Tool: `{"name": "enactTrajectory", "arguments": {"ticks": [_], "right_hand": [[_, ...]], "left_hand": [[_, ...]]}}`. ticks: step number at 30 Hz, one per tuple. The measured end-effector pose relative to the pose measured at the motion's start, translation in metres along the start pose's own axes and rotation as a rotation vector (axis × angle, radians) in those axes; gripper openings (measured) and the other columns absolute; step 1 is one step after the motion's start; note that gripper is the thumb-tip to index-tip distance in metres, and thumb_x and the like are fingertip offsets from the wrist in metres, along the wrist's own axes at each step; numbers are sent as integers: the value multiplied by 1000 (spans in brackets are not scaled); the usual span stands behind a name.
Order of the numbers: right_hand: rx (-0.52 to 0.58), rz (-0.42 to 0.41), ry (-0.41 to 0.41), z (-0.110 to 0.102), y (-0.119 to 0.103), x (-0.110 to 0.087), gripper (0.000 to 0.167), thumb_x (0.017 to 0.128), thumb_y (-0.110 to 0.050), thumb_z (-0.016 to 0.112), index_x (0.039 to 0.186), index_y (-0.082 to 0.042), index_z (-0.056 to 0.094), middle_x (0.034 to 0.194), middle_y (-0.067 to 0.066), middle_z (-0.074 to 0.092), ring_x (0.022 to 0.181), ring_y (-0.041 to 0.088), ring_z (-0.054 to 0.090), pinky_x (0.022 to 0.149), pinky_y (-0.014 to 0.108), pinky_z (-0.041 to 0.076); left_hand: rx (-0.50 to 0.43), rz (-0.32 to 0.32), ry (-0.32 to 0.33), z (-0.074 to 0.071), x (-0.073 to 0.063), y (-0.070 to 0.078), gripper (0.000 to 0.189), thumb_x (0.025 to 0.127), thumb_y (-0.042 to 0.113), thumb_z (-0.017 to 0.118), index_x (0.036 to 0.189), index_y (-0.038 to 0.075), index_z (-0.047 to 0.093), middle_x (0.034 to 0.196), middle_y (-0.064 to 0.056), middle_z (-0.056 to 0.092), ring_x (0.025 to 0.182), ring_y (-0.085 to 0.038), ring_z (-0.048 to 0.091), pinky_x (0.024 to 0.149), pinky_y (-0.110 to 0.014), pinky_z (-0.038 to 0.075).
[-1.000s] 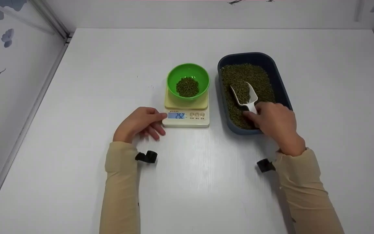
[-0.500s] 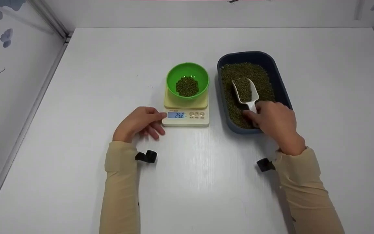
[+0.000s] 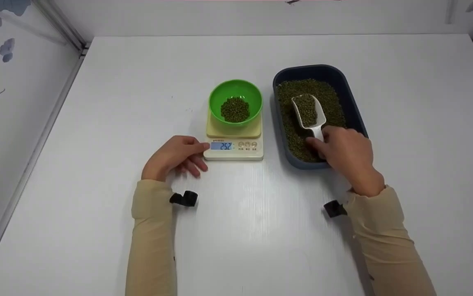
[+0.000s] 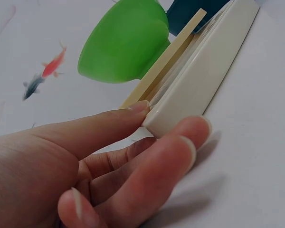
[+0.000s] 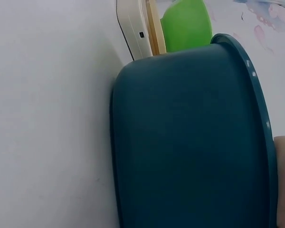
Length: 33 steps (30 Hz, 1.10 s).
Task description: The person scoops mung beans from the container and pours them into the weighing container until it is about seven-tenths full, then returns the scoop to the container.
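Note:
My right hand [image 3: 348,154] grips the handle of a white scoop [image 3: 319,116] over the near part of a dark blue tub [image 3: 353,96]. Small green-brown beans, like mung beans, heap in the scoop, and more of them [image 3: 331,96] fill the tub. With the thumb at its left front corner, my left hand [image 3: 176,154] touches a kitchen scale [image 3: 236,155]; the other fingers are loosely bent beside it. A green bowl [image 3: 220,96] with a small pile of beans stands on the scale's yellow platform. The display reads 25.2. In the right wrist view the tub's wall [image 5: 190,142] hides the scoop.
The white table [image 3: 228,230] carries the scale and the tub side by side, a narrow gap between them. A pale wall [image 3: 236,18] rises behind the table, and a patterned panel [image 3: 18,90] stands along the left.
The scoop's bowl has shifted slightly toward the back of the tub and turned a little, still heaped with beans. My left hand, the scale and its 25.2 reading look unchanged.

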State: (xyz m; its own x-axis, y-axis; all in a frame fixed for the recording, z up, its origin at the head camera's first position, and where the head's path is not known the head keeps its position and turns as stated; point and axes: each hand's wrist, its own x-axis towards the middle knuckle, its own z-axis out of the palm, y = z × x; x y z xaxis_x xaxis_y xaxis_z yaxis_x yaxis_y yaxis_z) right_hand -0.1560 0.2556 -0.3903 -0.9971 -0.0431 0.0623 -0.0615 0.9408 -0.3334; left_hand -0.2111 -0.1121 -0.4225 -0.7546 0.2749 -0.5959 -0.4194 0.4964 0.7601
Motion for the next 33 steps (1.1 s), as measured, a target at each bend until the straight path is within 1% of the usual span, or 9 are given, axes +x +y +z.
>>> {"name": "enactTrajectory", "arguments": {"ticks": [3, 7, 12, 20, 25, 33], "right_hand": [[1, 8, 6, 1, 0, 1, 43, 82, -50, 57, 60, -14, 49, 46, 1, 44, 40, 18, 40, 38, 32, 27], [6, 2, 20, 2, 0, 0, 42, 82, -49, 58, 60, -14, 49, 47, 1, 44, 40, 19, 40, 38, 32, 27], [20, 12, 18, 2, 0, 1, 43, 81, -50, 58, 60, -14, 48, 48, 1, 45, 41, 19, 40, 39, 32, 27], [31, 12, 27, 2, 1, 0, 43, 80, -51, 58, 60, -14, 49, 47, 1, 45, 40, 19, 39, 39, 32, 27], [32, 9, 36, 2, 2, 1, 41, 80, -50, 59, 62, -14, 50, 48, 1, 46, 41, 19, 40, 39, 33, 28], [16, -7, 49, 4, 2, 0, 38, 81, -45, 61, 63, -14, 50, 45, 2, 42, 38, 19, 38, 37, 32, 26]], "left_hand": [[11, 0, 2, 0, 1, 0, 49, 75, 52, 64, 93, 6, 60, 80, -13, 68, 66, -29, 66, 43, -22, 39], [2, -3, 4, 0, 1, -1, 49, 75, 51, 63, 93, 6, 60, 81, -14, 68, 66, -29, 65, 43, -22, 39], [-10, -9, 2, 1, 1, -1, 49, 75, 51, 64, 93, 6, 60, 81, -14, 67, 66, -29, 65, 44, -23, 40], [-19, 0, 0, 1, 2, 0, 50, 74, 52, 65, 94, 6, 60, 81, -15, 67, 66, -29, 65, 44, -23, 40], [-12, 10, 1, 0, 3, 0, 49, 74, 52, 64, 93, 7, 61, 81, -15, 67, 66, -29, 65, 43, -23, 40], [9, -4, 10, 1, 6, -2, 49, 75, 51, 64, 94, 6, 59, 80, -14, 68, 66, -29, 65, 44, -22, 39]]}}
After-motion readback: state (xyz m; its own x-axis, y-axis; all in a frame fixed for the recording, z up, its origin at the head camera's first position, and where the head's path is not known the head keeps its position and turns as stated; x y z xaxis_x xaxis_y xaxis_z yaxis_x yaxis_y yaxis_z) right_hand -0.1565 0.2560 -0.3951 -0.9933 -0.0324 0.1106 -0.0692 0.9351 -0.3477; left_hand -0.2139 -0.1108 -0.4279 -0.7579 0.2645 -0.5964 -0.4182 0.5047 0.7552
